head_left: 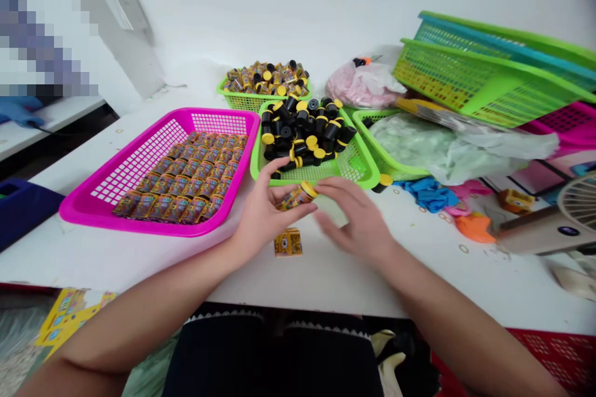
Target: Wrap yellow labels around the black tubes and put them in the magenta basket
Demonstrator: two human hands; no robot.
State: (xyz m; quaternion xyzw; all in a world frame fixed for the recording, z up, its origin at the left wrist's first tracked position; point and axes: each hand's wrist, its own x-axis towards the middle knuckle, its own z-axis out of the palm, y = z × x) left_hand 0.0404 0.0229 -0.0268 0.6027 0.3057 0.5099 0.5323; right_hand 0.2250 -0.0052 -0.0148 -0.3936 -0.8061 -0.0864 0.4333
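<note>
My left hand is closed around a small tube with a printed label and a yellow cap, held just above the white table. Close beside the tube, my right hand has its fingers spread and somewhat blurred, and holds nothing I can see. A loose yellow printed label lies on the table below the tube. Just behind my hands, a green basket holds a heap of black tubes with yellow caps. A pink basket to the left holds rows of labelled tubes.
A second green basket of labelled tubes stands further back. To the right are stacked green and blue baskets, plastic bags, blue gloves, an orange item and a small fan. Another person's blue-gloved hand shows far left.
</note>
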